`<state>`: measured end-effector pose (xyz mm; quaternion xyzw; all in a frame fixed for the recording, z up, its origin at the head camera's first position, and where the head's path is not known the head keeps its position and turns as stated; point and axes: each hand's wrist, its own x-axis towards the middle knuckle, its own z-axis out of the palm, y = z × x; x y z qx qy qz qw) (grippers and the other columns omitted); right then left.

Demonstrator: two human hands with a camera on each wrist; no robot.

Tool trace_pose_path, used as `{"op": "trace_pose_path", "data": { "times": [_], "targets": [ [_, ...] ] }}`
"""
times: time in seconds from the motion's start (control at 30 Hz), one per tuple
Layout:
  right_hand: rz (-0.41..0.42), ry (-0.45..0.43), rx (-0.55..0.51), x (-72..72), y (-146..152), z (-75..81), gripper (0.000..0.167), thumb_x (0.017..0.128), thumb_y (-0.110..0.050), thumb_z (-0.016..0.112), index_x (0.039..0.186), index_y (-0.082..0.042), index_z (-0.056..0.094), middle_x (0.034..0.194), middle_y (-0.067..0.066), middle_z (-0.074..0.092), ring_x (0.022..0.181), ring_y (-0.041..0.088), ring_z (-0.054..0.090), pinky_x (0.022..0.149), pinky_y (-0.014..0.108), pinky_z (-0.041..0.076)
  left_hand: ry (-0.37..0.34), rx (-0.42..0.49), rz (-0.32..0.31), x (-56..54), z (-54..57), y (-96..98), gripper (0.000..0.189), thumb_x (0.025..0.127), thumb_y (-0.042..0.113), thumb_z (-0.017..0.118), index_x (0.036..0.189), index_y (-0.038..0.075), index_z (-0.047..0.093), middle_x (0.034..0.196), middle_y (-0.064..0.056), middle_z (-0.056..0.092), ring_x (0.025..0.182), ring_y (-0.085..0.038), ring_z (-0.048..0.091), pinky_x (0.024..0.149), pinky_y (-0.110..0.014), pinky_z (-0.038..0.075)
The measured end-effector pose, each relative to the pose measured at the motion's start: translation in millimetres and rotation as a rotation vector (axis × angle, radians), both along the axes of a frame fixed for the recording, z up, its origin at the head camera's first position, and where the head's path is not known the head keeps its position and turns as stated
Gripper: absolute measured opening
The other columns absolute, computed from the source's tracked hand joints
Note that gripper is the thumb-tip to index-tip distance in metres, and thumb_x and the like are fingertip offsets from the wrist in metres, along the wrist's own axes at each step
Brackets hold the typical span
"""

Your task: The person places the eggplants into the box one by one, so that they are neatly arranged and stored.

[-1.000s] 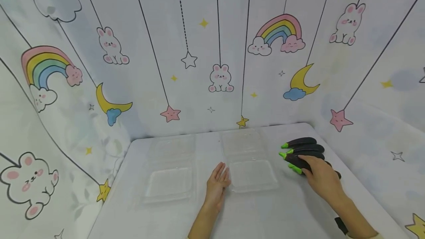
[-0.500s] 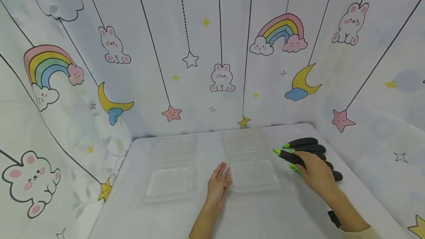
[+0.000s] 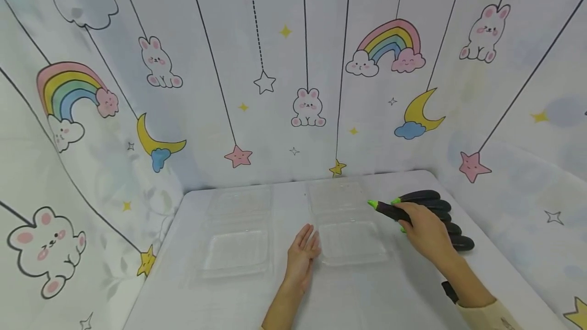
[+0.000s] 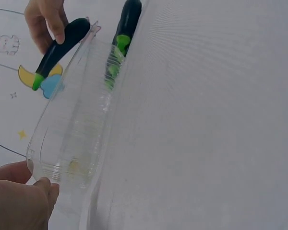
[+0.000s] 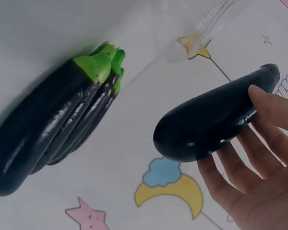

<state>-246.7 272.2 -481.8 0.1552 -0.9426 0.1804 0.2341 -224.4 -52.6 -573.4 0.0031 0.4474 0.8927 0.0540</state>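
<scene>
My right hand point(image 3: 426, 230) holds a dark eggplant point(image 3: 390, 211) with a bright green stem end, raised above the table. In the right wrist view, the thumb lies on one side of this eggplant point(image 5: 206, 122) and the fingers on the other. Several more eggplants point(image 3: 460, 243) lie side by side under and beyond that hand; in the right wrist view their green ends bunch together. My left hand point(image 3: 301, 256) rests against the left side of a clear plastic clamshell box point(image 3: 353, 263), its fingers extended along the wall. In the left wrist view, the fingertips are right at the box's rim point(image 4: 31, 155).
A second clear clamshell box point(image 3: 236, 273) stands on the left half of the white table point(image 3: 238, 304), its lid laid back. The right box's lid point(image 3: 337, 197) also lies back toward the patterned curtain point(image 3: 275, 131) behind the table.
My right hand has lifted the eggplant off the pile and carried it left, toward the right box. The left hand has stayed at the box's side.
</scene>
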Motion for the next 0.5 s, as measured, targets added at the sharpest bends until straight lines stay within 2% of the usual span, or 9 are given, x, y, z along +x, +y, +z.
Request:
{"op": "trace_pose_path", "data": {
  "times": [0.5],
  "targets": [
    [0.026,-0.071,0.011,-10.2,-14.8,0.4,0.045,0.089,0.001,0.079,0.132,-0.002,0.067,0.127,0.024,0.068,0.115,0.046,0.065,0.091,0.062,0.055,0.004,-0.003,-0.003,-0.2,1.0,0.2,0.077,0.093,-0.019,0.051,0.163,-0.001,0.025,0.17,-0.021,0.022,0.156,-0.035,0.027,0.122,-0.033,0.035]
  ]
}}
